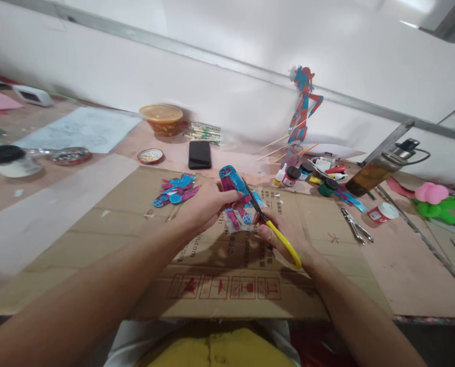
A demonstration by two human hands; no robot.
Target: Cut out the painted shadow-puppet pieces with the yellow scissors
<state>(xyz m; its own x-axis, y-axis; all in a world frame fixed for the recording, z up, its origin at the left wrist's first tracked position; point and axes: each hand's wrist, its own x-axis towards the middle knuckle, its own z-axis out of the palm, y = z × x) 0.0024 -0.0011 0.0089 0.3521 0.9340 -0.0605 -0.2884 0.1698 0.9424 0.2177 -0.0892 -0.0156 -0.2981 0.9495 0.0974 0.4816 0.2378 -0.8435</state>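
My left hand (204,206) is closed on a painted blue and pink cut-out sheet (233,183), held up over the flattened cardboard (219,285). My right hand (284,237) grips yellow-handled scissors (273,227), whose dark blades point up and left into the sheet's right edge. Small painted pieces hang below the sheet between my hands. A pile of cut blue and pink pieces (176,189) lies on the cardboard just left of my left hand.
A black phone (199,154), an orange bowl (162,118), a small dish (150,155) and paint bottles (290,176) sit behind. A finished puppet figure (303,104) leans on the white wall. Pliers (356,225) and a pink-green toy (435,200) lie right.
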